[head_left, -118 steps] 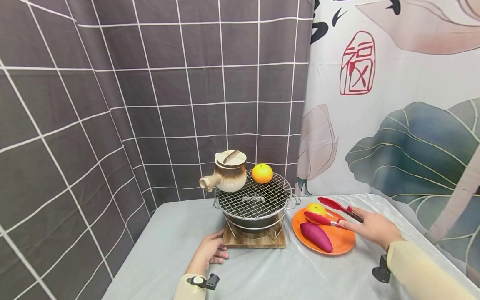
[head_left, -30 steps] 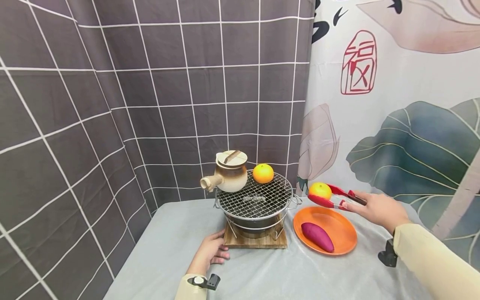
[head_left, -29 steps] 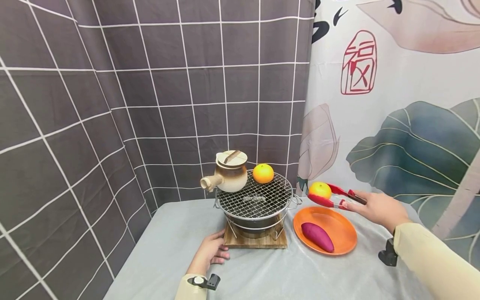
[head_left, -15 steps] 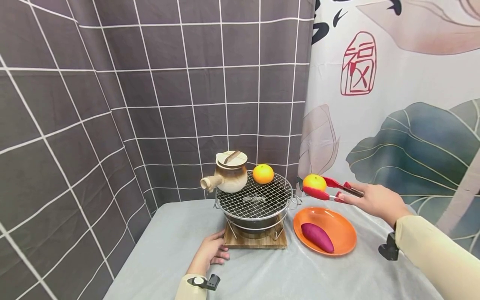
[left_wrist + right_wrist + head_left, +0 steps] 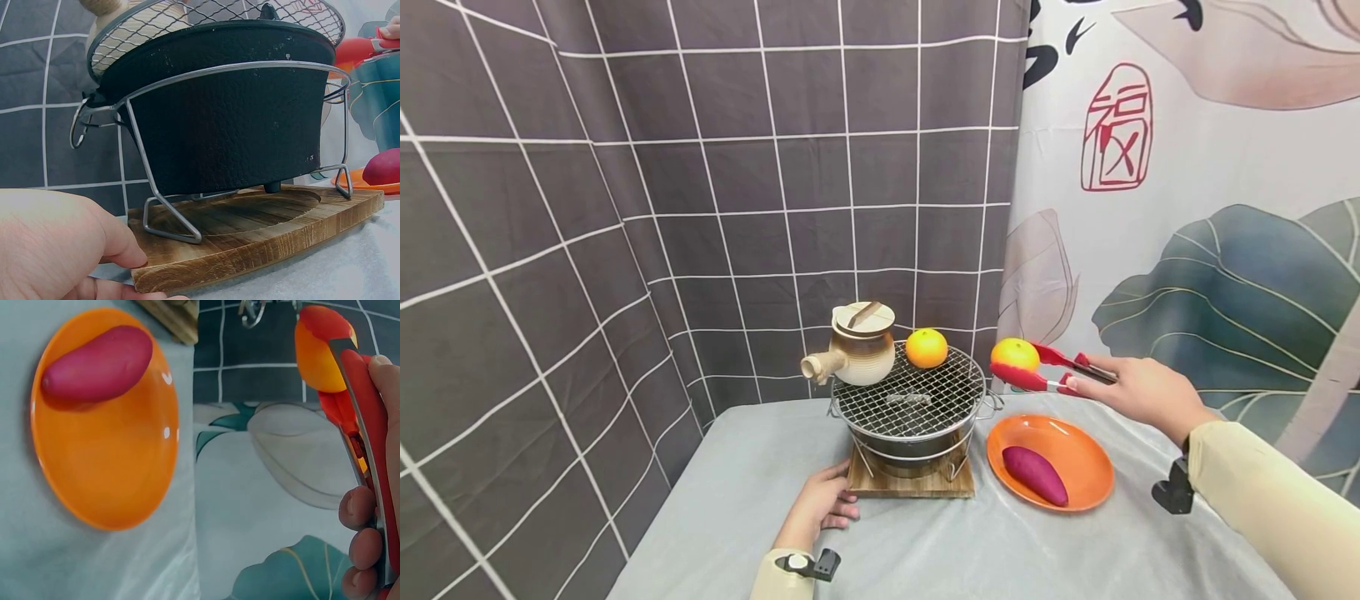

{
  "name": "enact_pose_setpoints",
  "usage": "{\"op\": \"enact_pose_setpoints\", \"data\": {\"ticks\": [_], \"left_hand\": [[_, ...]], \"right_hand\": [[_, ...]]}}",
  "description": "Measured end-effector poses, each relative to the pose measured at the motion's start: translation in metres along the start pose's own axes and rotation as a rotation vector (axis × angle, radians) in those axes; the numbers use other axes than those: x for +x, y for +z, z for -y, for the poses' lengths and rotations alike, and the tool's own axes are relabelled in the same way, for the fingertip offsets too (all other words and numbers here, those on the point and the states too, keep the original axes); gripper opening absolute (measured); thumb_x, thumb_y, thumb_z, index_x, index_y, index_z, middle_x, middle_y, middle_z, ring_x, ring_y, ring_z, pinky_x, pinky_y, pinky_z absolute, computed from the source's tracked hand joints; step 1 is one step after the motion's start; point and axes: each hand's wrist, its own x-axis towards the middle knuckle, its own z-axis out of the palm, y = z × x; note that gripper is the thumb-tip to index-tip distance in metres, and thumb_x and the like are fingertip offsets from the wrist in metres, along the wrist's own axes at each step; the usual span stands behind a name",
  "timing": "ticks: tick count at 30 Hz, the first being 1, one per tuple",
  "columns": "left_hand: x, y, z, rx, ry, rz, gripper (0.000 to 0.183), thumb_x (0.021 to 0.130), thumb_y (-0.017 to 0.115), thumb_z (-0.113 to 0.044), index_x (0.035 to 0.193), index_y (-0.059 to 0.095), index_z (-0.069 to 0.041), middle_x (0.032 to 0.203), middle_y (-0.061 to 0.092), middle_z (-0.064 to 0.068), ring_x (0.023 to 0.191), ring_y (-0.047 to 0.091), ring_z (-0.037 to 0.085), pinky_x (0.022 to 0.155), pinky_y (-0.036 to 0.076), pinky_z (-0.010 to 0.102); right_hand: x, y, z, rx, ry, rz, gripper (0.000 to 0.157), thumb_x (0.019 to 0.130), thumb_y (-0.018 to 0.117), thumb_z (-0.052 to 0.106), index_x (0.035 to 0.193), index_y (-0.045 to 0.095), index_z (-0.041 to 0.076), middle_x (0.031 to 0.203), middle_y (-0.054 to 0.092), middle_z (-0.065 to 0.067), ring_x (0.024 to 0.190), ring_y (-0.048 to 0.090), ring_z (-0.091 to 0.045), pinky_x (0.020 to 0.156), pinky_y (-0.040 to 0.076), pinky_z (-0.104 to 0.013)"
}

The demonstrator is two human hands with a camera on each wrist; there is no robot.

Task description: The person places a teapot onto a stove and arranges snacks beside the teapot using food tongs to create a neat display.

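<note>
My right hand [image 5: 1150, 393] grips red-tipped tongs [image 5: 1026, 379]. A mandarin [image 5: 1015, 355] is clamped between the tong heads, in the air just right of the grill rim. My left hand [image 5: 822, 507] holds the near left corner of a wooden board [image 5: 917, 490]; in the left wrist view its thumb lies on the top edge and fingers lie below. On that board, a wire stand carries a small dark grill [image 5: 231, 119] with a mesh rack [image 5: 917, 408]. A second mandarin [image 5: 927, 347] and a lidded clay pot [image 5: 863, 354] with a side handle sit at the back of the rack.
An orange plate [image 5: 1086, 475] right of the board bears a purple sweet potato [image 5: 1035, 475]. A small grey piece [image 5: 908, 398] shows at the rack's middle. Wire loop handles [image 5: 991, 405] stick out from the grill's sides. Gridded and printed curtains hang behind the cloth-covered table [image 5: 730, 467].
The tongs closed on the mandarin on the plate and lifted it off. Over the last second my right hand has carried it left and up towards the grill. My left hand has stayed put.
</note>
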Motion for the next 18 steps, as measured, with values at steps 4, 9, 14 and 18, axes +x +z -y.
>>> {"op": "enact_pose_setpoints", "data": {"ticks": [4,9,14,18], "left_hand": [[0.001,0.0,0.0,0.003,-0.001,0.001,0.062,0.095,0.049,-0.01,0.154,0.035,0.0,0.085,0.062,0.012,0.055,0.066,0.014,0.045,0.053,0.023],[0.001,0.0,0.0,0.007,-0.003,0.0,0.062,0.096,0.049,-0.01,0.155,0.035,0.0,0.085,0.062,0.012,0.055,0.066,0.014,0.045,0.053,0.023],[0.001,0.0,0.0,0.009,-0.006,-0.001,0.062,0.096,0.049,-0.01,0.155,0.035,0.0,0.085,0.062,0.013,0.056,0.066,0.014,0.045,0.054,0.023],[0.001,0.0,0.0,0.009,-0.008,0.0,0.061,0.096,0.049,-0.01,0.155,0.034,0.0,0.086,0.063,0.013,0.056,0.066,0.014,0.045,0.054,0.024]], "right_hand": [[0.0,-0.004,0.007,0.006,-0.013,-0.004,0.1,0.085,0.048,0.082,0.15,0.047,0.006,0.132,0.056,-0.036,0.111,0.058,-0.053,0.065,0.059,-0.056],[0.002,-0.007,0.016,0.01,-0.036,-0.002,0.099,0.084,0.049,0.082,0.15,0.047,0.008,0.132,0.057,-0.034,0.113,0.057,-0.053,0.067,0.059,-0.057],[0.003,-0.007,0.026,0.019,-0.058,-0.029,0.096,0.083,0.05,0.083,0.15,0.05,0.013,0.13,0.061,-0.03,0.111,0.06,-0.049,0.067,0.059,-0.053],[0.003,-0.006,0.035,0.022,-0.08,-0.034,0.093,0.083,0.052,0.081,0.148,0.053,0.015,0.125,0.066,-0.027,0.105,0.064,-0.044,0.061,0.059,-0.045]]}}
